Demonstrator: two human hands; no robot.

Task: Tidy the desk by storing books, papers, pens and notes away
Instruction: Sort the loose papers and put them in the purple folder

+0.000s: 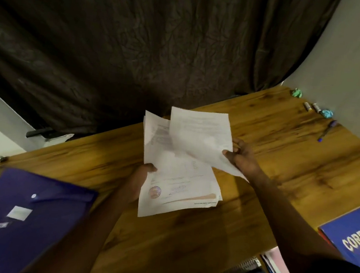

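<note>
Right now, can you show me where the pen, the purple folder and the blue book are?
pen (pixel 327 131): head view, middle of its barrel.
purple folder (pixel 44 229): head view, middle of its cover.
blue book (pixel 354 234): head view, its front cover.

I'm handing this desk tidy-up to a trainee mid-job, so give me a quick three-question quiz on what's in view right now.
1. True or false: the right hand pinches a single sheet while the left hand grips the paper stack.
2. Where is the purple folder? A) left of the left hand B) under the blue book C) against the far wall
3. How many crumpled notes lie near the blue pen at the far right of the desk?

Key: 1 true. 2 A. 3 two, one green and one blue.
</note>
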